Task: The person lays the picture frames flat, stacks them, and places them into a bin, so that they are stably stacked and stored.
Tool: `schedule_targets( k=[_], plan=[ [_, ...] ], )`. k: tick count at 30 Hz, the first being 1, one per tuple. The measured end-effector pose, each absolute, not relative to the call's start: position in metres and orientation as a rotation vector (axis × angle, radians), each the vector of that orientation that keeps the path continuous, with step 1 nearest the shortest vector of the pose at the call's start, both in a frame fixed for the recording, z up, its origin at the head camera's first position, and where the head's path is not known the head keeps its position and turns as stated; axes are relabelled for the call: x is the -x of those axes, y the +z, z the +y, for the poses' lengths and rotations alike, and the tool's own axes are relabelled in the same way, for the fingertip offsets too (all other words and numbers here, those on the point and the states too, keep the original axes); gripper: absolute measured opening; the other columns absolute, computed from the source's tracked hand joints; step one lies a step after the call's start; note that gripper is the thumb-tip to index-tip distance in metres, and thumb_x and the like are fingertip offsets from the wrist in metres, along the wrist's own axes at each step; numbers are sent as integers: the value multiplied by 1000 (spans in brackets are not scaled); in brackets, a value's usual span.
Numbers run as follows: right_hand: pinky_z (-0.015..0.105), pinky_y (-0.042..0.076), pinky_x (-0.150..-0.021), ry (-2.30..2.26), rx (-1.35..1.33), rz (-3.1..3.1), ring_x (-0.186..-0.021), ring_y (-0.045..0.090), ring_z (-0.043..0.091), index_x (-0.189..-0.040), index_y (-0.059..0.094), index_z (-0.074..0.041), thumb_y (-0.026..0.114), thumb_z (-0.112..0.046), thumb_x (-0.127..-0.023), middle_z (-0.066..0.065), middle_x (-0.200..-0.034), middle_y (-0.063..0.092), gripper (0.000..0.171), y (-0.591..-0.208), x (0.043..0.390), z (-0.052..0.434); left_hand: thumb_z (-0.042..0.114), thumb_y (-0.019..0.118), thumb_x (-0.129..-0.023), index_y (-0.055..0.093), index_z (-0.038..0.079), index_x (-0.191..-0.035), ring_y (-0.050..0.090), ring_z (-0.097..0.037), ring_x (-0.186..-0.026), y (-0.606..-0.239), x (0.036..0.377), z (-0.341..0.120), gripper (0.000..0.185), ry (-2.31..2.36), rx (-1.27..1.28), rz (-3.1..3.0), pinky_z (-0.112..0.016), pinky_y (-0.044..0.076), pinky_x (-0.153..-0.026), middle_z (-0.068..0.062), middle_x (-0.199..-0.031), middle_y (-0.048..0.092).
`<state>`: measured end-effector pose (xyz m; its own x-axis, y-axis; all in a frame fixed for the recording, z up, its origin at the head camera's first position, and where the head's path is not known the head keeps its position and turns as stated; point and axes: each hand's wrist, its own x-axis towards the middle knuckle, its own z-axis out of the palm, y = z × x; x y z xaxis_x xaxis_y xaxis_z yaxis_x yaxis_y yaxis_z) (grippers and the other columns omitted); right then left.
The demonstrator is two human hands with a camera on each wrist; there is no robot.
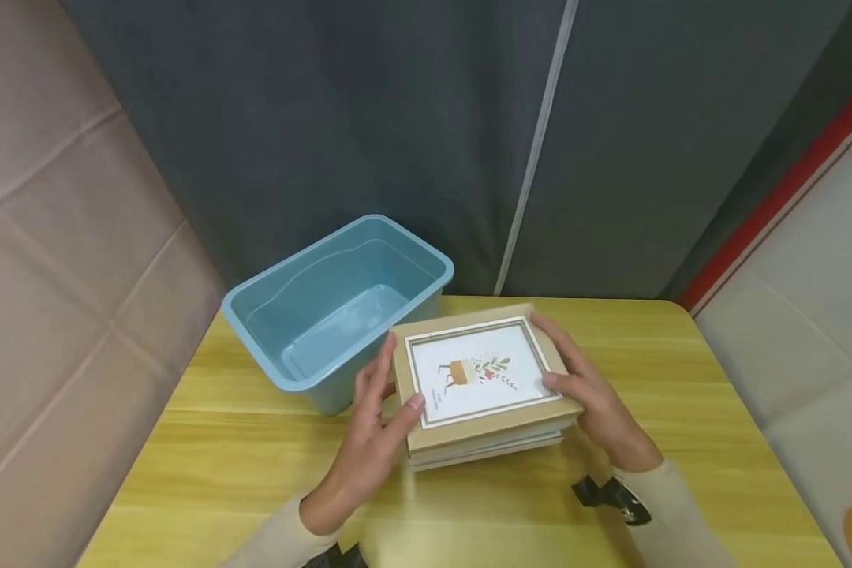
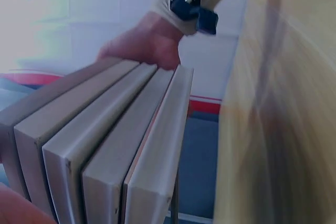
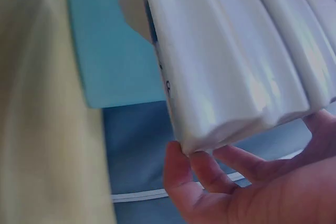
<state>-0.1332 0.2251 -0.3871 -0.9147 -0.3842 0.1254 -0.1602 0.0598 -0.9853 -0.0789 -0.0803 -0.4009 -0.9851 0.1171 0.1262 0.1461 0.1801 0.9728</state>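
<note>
Stack of tan wooden picture frames (image 1: 484,390) clasped w/ left hand (image 1: 376,430) & right hand (image 1: 596,402) at opposite ends, kept squared on yellow worktop (image 1: 206,442).

Even, bright head view; both wrist views motion-blurred, washed-out glare at left, soft close focus.

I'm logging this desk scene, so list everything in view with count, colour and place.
Picture frames: stack of about five, beige, top one showing a plant print, on the table right of the bin.
Bin: one, light blue, empty, back left of table.
Table: one, yellow wood.
Curtain: dark grey, behind.
Left hand: grips the stack's left edge.
Right hand: grips its right edge.
</note>
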Motion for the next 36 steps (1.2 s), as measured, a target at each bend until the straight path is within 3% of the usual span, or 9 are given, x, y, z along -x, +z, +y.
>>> schedule_targets(
  k=[7, 10, 16, 22, 25, 29, 31, 36],
  plan=[
    [35, 26, -111, -1998, 684, 2100, -149, 18, 27, -170, 21, -30, 42, -15, -94, 1, -176, 10, 81, -360, 149, 223, 29, 52, -109, 9, 42, -170, 40, -34, -136, -368, 78, -79, 76, -1943, 315, -2329, -55, 40, -109, -10, -166, 16],
    [36, 34, -107, -2002, 719, 2071, -144, 22, 32, -170, 20, -32, 40, -16, -93, 3, -174, 13, 82, -347, 157, 220, 28, 47, -110, 9, 43, -170, 41, -31, -131, -357, 79, -81, 73, -1931, 317, -2317, -50, 42, -105, -9, -165, 16],
    [34, 44, -101, -1999, 743, 2036, -138, 32, 32, -169, 24, -36, 38, -16, -92, 4, -169, 22, 81, -321, 180, 214, 26, 46, -112, 6, 43, -170, 41, -32, -135, -337, 86, -83, 72, -1898, 310, -2282, -51, 40, -107, -8, -165, 13],
    [42, 31, -112, -2006, 784, 1984, -148, 27, 28, -169, 26, -37, 39, -15, -91, -1, -174, 20, 81, -305, 211, 202, 29, 42, -113, 2, 44, -169, 46, -36, -135, -320, 101, -89, 70, -2041, 261, -2192, -37, 49, -103, -7, -167, 5],
    [45, 26, -115, -1983, 806, 1979, -151, 25, 26, -168, 28, -36, 40, -15, -90, -7, -175, 21, 82, -301, 232, 192, 35, 40, -113, 2, 48, -168, 37, -31, -143, -315, 109, -92, 69, -2154, 156, -2115, -41, 49, -105, -5, -167, 3],
    [47, 26, -114, -1937, 825, 2017, -149, 27, 24, -167, 32, -35, 42, -16, -89, -11, -174, 25, 80, -295, 259, 176, 42, 39, -111, 2, 58, -163, 14, -23, -153, -309, 122, -96, 66, -2215, 29, -2052, -59, 33, -118, 1, -169, 1],
    [46, 30, -111, -1931, 830, 2021, -147, 30, 26, -166, 34, -35, 43, -17, -90, -11, -173, 27, 79, -292, 271, 168, 45, 39, -111, 3, 64, -160, 10, -19, -156, -306, 129, -98, 63, -2231, -12, -2026, -62, 26, -122, 5, -169, 1],
    [43, 38, -103, -1928, 796, 2012, -138, 38, 29, -163, 40, -39, 49, -20, -91, -7, -170, 34, 75, -287, 296, 146, 46, 38, -110, 2, 62, -161, 7, -8, -153, -301, 150, -101, 64, -2199, -75, -1929, -46, 21, -128, 11, -170, 1]
  ],
)
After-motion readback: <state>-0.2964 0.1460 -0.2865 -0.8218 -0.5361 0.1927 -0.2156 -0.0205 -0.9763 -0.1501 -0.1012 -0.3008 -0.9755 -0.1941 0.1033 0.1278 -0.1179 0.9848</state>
